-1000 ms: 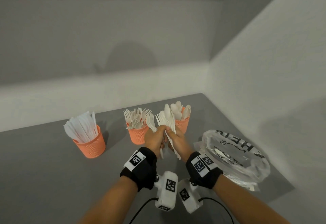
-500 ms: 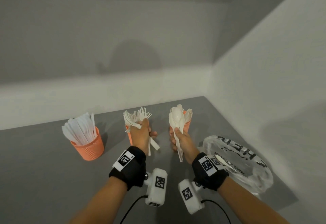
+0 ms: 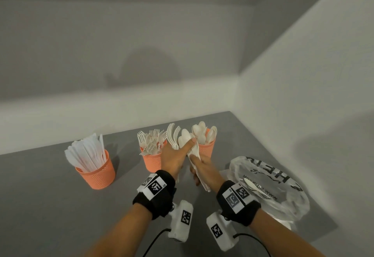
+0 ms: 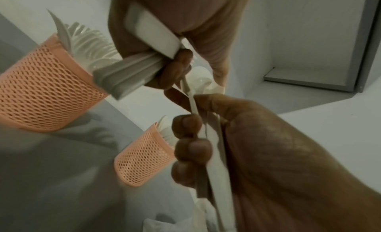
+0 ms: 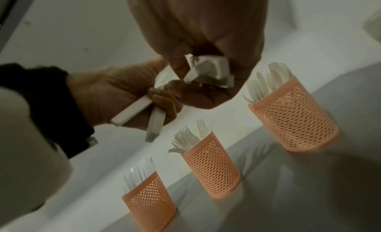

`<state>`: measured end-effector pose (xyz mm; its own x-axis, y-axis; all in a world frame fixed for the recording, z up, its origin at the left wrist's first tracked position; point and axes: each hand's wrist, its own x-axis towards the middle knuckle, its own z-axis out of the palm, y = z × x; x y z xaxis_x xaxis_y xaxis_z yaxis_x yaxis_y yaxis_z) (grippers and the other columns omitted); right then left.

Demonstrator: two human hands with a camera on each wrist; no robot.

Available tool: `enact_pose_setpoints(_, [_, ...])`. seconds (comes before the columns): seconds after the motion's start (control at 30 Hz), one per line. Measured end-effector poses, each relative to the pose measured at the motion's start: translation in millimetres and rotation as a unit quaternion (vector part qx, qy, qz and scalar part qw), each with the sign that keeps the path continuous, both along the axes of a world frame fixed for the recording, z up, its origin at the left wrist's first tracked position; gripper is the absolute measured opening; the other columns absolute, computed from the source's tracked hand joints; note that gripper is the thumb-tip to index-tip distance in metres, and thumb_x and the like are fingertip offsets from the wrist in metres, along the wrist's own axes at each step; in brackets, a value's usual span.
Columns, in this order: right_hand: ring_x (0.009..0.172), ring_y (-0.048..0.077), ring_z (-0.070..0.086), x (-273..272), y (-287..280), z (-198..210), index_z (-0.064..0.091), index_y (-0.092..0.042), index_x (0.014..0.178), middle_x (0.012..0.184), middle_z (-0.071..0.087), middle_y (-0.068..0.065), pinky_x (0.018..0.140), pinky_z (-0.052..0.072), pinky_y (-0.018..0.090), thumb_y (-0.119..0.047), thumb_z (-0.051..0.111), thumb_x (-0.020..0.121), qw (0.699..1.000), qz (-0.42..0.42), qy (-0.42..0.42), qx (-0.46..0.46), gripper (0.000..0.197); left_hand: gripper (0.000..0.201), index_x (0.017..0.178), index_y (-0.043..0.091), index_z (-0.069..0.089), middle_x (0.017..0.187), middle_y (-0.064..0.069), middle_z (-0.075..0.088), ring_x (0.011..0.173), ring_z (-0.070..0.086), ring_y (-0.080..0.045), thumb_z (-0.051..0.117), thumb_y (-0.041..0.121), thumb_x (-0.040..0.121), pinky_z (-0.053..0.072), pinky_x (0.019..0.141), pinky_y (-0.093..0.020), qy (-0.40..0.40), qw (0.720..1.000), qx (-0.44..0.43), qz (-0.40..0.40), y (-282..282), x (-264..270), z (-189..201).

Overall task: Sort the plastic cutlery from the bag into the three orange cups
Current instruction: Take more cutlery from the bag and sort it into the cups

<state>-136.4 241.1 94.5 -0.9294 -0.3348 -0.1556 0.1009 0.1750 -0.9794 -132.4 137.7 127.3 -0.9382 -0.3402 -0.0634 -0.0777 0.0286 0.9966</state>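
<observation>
Forks [image 3: 172, 135] gripped upright in left hand [image 3: 174, 156], spoons [image 3: 185, 140] in right hand [image 3: 204, 168]; fork cup [image 3: 153, 160] just left, spoon cup [image 3: 206, 148] directly beyond.

Two hands close together, both holding white plastic cutlery.

In the middle of the head view, both bare arms reach up from the bottom of the frame, each with a black wrist band. The left hand [image 3: 175, 156] has its fingers curled round a bunch of forks [image 3: 173, 135], and its thumb points to the right. The right hand [image 3: 204, 167] sits just below and to the right, with its fingers wrapped round a bunch of spoons [image 3: 187, 140]. The two hands touch.
</observation>
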Motion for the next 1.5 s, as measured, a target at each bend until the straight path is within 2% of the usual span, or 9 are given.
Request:
enact_pose_setpoints(0.07, [0.038,0.007,0.036,1,3,0,0.048,-0.025,0.078,0.059,0.040,0.001,0.038,0.033,0.020,-0.026,0.033,0.101,1.000,0.003,0.020,0.004,0.027,0.038,0.101,0.001,0.063,0.098,-0.023,0.064,0.092,0.059,-0.034,0.068,0.033,0.081,0.051,0.066,-0.051,0.005,0.999,-0.032,0.001,0,-1,-1])
enact_pose_setpoints(0.17, [0.035,0.003,0.035,1,6,-3,0.048,-0.025,0.075,0.059,0.041,0.001,0.038,0.032,0.018,-0.035,0.033,0.100,0.999,0.003,0.037,0.000,0.031,0.023,0.086,0.011,0.063,0.076,-0.009,0.067,0.071,0.065,-0.026,0.063,0.033,0.083,0.047,0.053,-0.026,0.005,0.996,-0.082,-0.016,-4,-2,-1])
enact_pose_setpoints(0.33, [0.035,0.004,0.038,-2,8,-4,0.052,-0.025,0.090,0.061,0.043,0.000,0.037,0.034,0.018,-0.046,0.029,0.099,0.997,0.002,-0.052,-0.049,0.032,0.022,0.069,0.011,0.050,0.065,0.000,0.054,0.060,0.049,-0.012,0.047,0.021,0.089,0.037,0.058,-0.026,0.017,0.986,-0.163,-0.024,-6,-5,6])
enact_pose_setpoints(0.5, [0.042,0.014,0.048,-5,12,0,0.052,-0.013,0.111,0.057,0.051,0.000,0.045,0.045,0.024,-0.049,0.026,0.098,0.989,0.056,-0.118,-0.074,0.046,0.008,0.083,0.006,0.058,0.069,0.000,0.059,0.066,0.057,-0.015,0.053,0.010,0.086,0.048,0.059,-0.023,0.022,0.979,-0.199,-0.039,-11,-5,0])
enact_pose_setpoints(0.57, [0.046,0.016,0.054,-7,15,3,0.051,-0.015,0.106,0.061,0.058,0.001,0.051,0.050,0.027,-0.046,0.027,0.099,0.991,0.079,-0.106,-0.036,0.040,0.007,0.089,0.006,0.058,0.075,-0.002,0.062,0.073,0.061,-0.018,0.055,0.006,0.083,0.053,0.066,-0.029,0.030,0.981,-0.184,-0.053,-11,-2,0])
enact_pose_setpoints(0.83, [0.042,0.008,0.045,-16,26,21,0.053,-0.014,0.091,0.047,0.047,-0.008,0.058,0.041,0.027,-0.035,0.027,0.100,0.974,0.183,-0.129,-0.037,0.034,0.029,0.063,0.017,0.052,0.058,-0.005,0.047,0.035,0.031,-0.005,0.050,0.022,0.092,0.022,0.038,-0.018,-0.024,0.977,-0.045,-0.206,-14,12,7])
enact_pose_setpoints(1.1, [0.060,0.012,0.051,-37,11,57,0.049,-0.012,0.095,0.067,0.051,0.005,0.055,0.045,0.018,0.008,0.034,0.086,0.997,0.079,-0.004,-0.003,0.026,0.010,0.082,0.010,0.060,0.072,0.002,0.063,0.070,0.059,-0.014,0.056,0.016,0.089,0.043,0.062,-0.020,0.087,0.961,-0.248,-0.084,-5,-20,18])
enact_pose_setpoints(1.3, [0.038,0.009,0.032,-75,16,66,0.042,-0.008,0.100,0.044,0.038,-0.002,0.041,0.030,0.019,-0.010,0.036,0.057,0.974,-0.084,-0.033,-0.207,0.044,0.019,0.081,0.013,0.050,0.053,0.003,0.038,0.046,0.037,-0.008,0.049,0.025,0.095,0.038,0.046,-0.017,0.048,0.994,0.053,-0.082,-14,-42,35])
enact_pose_setpoints(1.5, [0.038,0.006,0.032,-119,35,91,0.044,-0.013,0.075,0.039,0.037,-0.008,0.047,0.031,0.020,-0.023,0.035,0.060,0.938,-0.169,0.040,-0.302,0.019,0.016,0.082,0.016,0.049,0.062,0.000,0.041,0.048,0.044,-0.005,0.044,0.010,0.096,0.042,0.055,-0.019,0.125,0.988,0.085,0.028,-71,-72,36])
